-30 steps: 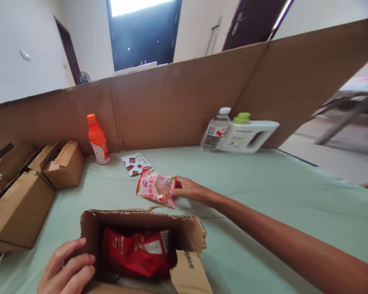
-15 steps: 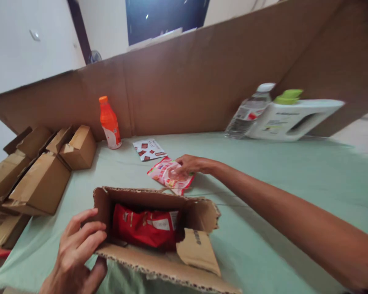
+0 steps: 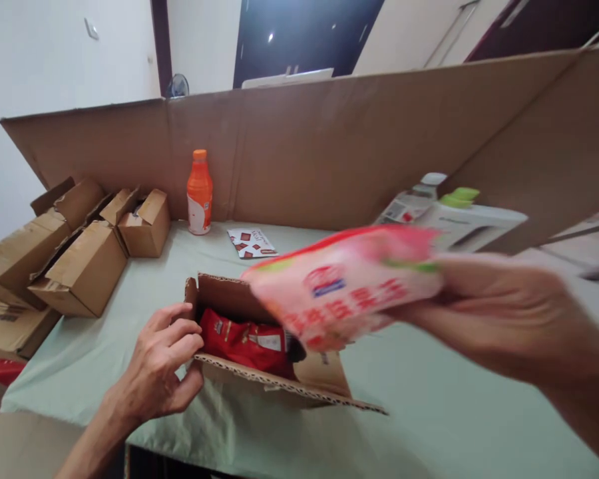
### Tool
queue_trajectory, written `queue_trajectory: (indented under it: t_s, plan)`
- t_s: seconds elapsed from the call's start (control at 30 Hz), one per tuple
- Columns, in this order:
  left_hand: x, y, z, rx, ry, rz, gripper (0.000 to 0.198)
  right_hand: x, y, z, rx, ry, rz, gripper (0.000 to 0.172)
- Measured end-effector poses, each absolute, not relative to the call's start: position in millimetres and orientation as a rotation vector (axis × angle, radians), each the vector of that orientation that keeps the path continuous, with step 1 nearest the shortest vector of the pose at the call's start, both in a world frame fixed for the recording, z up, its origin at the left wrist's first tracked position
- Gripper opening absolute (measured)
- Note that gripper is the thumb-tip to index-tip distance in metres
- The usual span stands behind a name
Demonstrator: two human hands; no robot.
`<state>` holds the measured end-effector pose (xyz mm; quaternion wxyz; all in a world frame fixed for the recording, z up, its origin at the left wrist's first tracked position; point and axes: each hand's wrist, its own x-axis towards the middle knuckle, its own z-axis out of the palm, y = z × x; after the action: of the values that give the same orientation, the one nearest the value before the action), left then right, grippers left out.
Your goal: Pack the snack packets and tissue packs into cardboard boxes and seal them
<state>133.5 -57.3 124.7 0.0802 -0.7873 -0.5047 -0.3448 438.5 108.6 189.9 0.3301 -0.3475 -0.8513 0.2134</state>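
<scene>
An open cardboard box (image 3: 279, 389) sits near the table's front edge with a red snack bag (image 3: 244, 342) inside. My left hand (image 3: 162, 362) grips the box's left wall, fingers curled over the rim. My right hand (image 3: 494, 313), blurred by motion and close to the camera, is closed on a pink snack packet (image 3: 344, 283), held in the air above the box's right side.
A tall cardboard screen (image 3: 329, 153) rings the green table (image 3: 429, 412). An orange bottle (image 3: 199, 193) and a small red-patterned packet (image 3: 251, 243) lie at the back. Several cardboard boxes (image 3: 84, 269) stand at the left. A water bottle (image 3: 409, 203) and a white jug (image 3: 472, 223) lie back right.
My right hand has picked the pink packet up off the table and brought it toward me, above the box. My left hand still holds the box, which now sits closer to the front edge.
</scene>
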Motion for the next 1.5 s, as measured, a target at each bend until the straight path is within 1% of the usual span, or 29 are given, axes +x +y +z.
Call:
queue_trajectory:
  t_s: [0.07,0.13,0.2,0.33,0.43,0.57,0.63,0.73,0.9,1.0,1.03,1.13,1.2,1.27,1.33,1.4,1.43,1.5]
  plan:
    - [133,-58,123,-2.363,-1.526,-1.017,0.024,415,94,195,-0.652,-2.439,0.679,0.029]
    - [133,-60,122,-2.358,-1.526,-1.008,0.024,393,88,193,-0.544,-2.584,0.693,0.025]
    - [133,-63,120,-2.336,-1.517,-1.018,0.022,374,88,185,-0.601,-2.727,0.703,0.022]
    - [133,-67,118,-2.325,-1.503,-1.050,0.018,346,88,160,-0.724,-3.053,0.866,0.014]
    - [132,-67,117,-2.335,-1.524,-1.032,0.017,336,83,147,-0.616,-3.249,0.754,0.021]
    - [132,-65,117,-2.352,-1.524,-1.036,0.018,334,83,145,-0.467,-3.214,0.570,0.027]
    - [131,-64,116,-2.356,-1.513,-1.043,0.017,330,87,144,-0.501,-3.244,0.547,0.025]
    - [129,-62,116,-2.331,-1.517,-1.035,0.016,320,89,140,-0.609,-3.339,0.475,0.018]
    - [128,-60,116,-2.298,-1.496,-1.038,0.016,311,77,135,-0.765,-3.210,0.299,0.019]
    - [129,-59,115,-2.282,-1.469,-1.041,0.017,311,73,133,-0.743,-3.147,0.212,0.029]
    - [130,-58,115,-2.277,-1.463,-1.041,0.017,310,74,132,-0.711,-3.171,0.219,0.030]
    - [131,-56,115,-2.250,-1.484,-1.028,0.016,309,85,135,-0.569,-3.304,0.330,0.021]
    - [131,-55,115,-2.238,-1.505,-1.021,0.017,316,91,146,-0.410,-3.325,0.472,0.016]
    - [132,-55,114,-2.236,-1.510,-1.023,0.019,334,94,165,-0.241,-3.204,0.681,0.018]
    - [132,-55,112,-2.234,-1.505,-1.039,0.020,359,98,186,-0.207,-2.904,0.865,0.022]
    - [132,-53,109,-2.229,-1.502,-1.063,0.021,383,114,199,-0.385,-2.543,0.871,0.026]
    - [132,-52,107,-2.226,-1.498,-1.072,0.021,391,127,201,-0.526,-2.391,0.809,0.029]
    - [131,-50,103,-2.221,-1.485,-1.080,0.021,392,163,191,-0.867,-2.260,0.627,0.032]
